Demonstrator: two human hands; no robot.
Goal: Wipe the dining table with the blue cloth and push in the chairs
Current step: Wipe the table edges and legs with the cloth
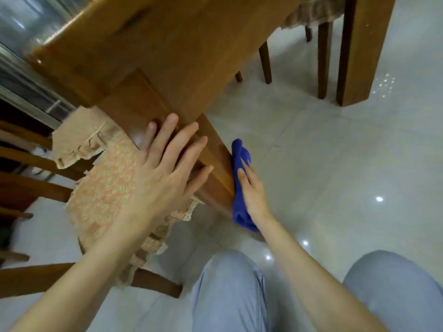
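Observation:
I am crouched low beside the wooden dining table [153,56], looking at its side and thick leg [215,161]. My left hand [165,168] lies flat with spread fingers against the leg's left face. My right hand [251,190] presses the blue cloth [238,185] against the leg's right face; the cloth hangs folded from above my fingers down past my wrist. A wooden chair [36,279] with a patterned, frilled seat cushion [105,188] stands at the left, its seat reaching the table leg behind my left hand.
A second table leg [354,68] stands at the upper right, with another chair's legs [266,61] and frilled cushion [309,13] beside it. Glossy pale floor tiles [335,164] spread to the right. My knees in light blue trousers [230,293] fill the bottom. A glass sliding door [21,75] is at the left.

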